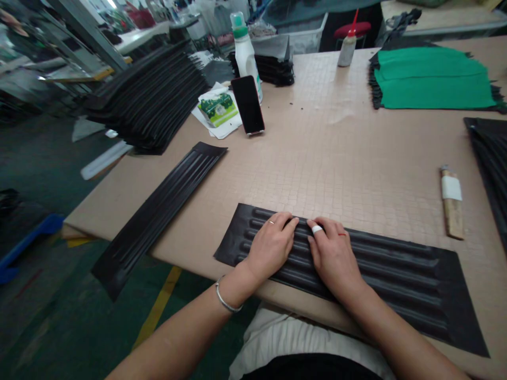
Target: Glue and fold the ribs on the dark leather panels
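Observation:
In front of me lies a black ribbed panel (400, 274), leather-like, with several raised padded ridges along its length. My left hand (271, 245) rests over its left half, fingers bent and pressed together on the ridge by the far edge. Close beside it, my right hand (335, 256) curls onto the same ridge, thumb and fingertips drawn in. The fingertips of both hands seem to pinch the ridge, though the undersides are hidden. A white wrap circles one finger of the right hand. To the left, a second black ribbed panel (160, 208) lies slanted, its near end jutting past the table edge.
A tall stack of black panels (146, 97) stands at the back left. Near it are a phone (248, 105), a white bottle (246, 58) and a green packet (219, 109). A wooden-handled tool (452, 203), a glue bottle (347, 50) and a green-topped pile (431, 79) lie rightward.

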